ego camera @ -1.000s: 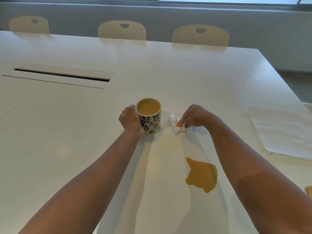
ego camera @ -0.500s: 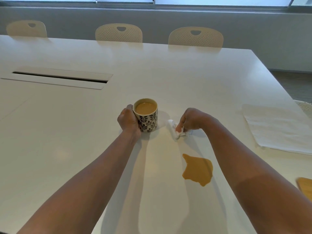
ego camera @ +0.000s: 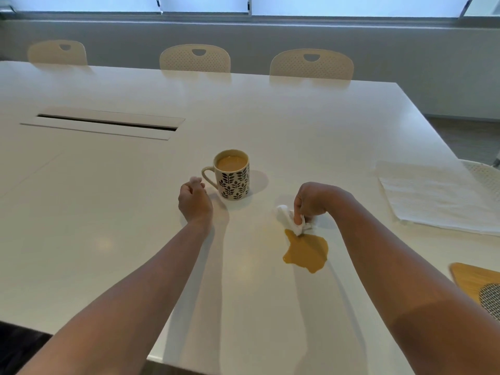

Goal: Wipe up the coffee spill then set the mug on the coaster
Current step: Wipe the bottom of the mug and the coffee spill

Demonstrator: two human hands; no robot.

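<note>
The left hand [ego camera: 195, 202] has let go of the mug [ego camera: 232, 174], fingers loosely curled and empty beside its handle. The right hand [ego camera: 313, 201], pinching a crumpled tissue [ego camera: 290, 221], has dropped to the spill [ego camera: 305, 250]'s edge; wiping is starting.

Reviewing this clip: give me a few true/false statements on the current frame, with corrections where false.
1. The left hand grips the mug. False: it is off the mug, beside the handle.
2. The right hand pinches a crumpled tissue. True.
3. The coffee spill is wiped away. False: the puddle remains, tissue at its far edge.
4. The mug holds coffee. True.
5. The mug sits on the coaster. False: it stands on the table.
</note>
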